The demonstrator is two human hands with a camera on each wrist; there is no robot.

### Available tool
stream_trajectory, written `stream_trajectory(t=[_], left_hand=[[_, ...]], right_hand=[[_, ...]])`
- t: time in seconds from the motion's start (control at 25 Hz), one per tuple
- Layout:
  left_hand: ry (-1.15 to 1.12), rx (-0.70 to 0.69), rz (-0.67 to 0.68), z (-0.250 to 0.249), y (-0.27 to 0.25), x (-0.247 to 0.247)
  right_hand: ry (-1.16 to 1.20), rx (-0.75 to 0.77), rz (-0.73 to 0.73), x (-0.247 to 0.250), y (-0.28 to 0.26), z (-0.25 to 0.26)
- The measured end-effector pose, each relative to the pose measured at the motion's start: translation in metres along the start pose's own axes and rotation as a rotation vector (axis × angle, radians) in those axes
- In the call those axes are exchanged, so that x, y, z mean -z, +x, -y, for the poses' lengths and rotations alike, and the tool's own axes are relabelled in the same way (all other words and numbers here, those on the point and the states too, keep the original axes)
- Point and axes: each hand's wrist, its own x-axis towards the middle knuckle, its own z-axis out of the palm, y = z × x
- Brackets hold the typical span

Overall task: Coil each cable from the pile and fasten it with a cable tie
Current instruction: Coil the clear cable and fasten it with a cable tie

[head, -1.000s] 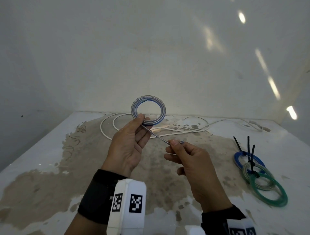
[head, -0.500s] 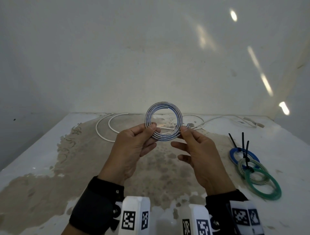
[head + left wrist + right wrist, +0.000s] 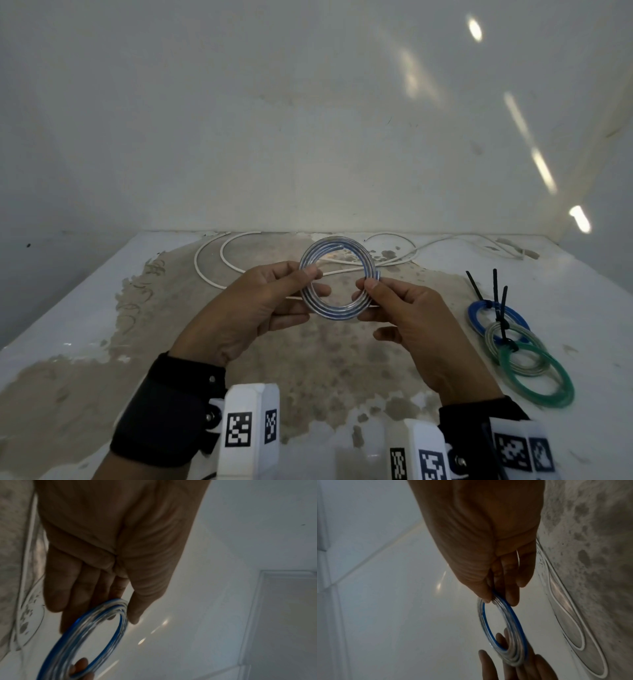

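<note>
A clear cable with a blue stripe, wound into a coil (image 3: 337,310) (image 3: 96,631) (image 3: 508,627), is held upright above the table between both hands. My left hand (image 3: 308,275) (image 3: 120,612) pinches its left side between thumb and fingers. My right hand (image 3: 368,286) (image 3: 498,600) pinches its right side, where the cable's end pokes up. A loose white cable (image 3: 219,260) (image 3: 570,635) lies uncoiled on the table behind the hands.
At the right of the stained white table (image 3: 85,308) lie three tied coils: a blue coil (image 3: 478,317), a clear-grey coil (image 3: 520,368) and a green coil (image 3: 555,394), with black cable ties (image 3: 495,291) sticking up. White walls enclose the table's back and sides.
A second ago the cable's tail ran from the coil down to my right hand. That tail is now wound in, and my right hand has risen to pinch the coil's right side.
</note>
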Motion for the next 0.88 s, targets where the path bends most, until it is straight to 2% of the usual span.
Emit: stream_trajectory(t=[0.2,0.4,0.52,0.64,0.76,0.88], left_hand=[[-0.011,-0.067,-0.13,0.002,0.003,0.003],[0.116,0.021,-0.052,0.001,-0.001,0.005],[0.042,0.022,-0.026,0.0,-0.002,0.003],[-0.002,-0.006,-0.071,0.002,-0.002,0.001],[0.077,-0.002,-0.072,0.003,0.001,0.002],[0.163,0.045,0.0,0.0,-0.001,0.003]], right_hand=[[-0.052,-0.017,0.106,0.006,-0.003,0.002],[-0.102,-0.024,0.115,0.012,-0.004,0.004],[-0.124,-0.023,0.159,0.014,-0.006,0.007],[-0.125,-0.025,0.157,0.014,-0.004,0.008],[-0.114,-0.051,0.107,0.012,-0.003,0.006],[-0.158,-0.061,0.115,0.013,-0.005,0.007]])
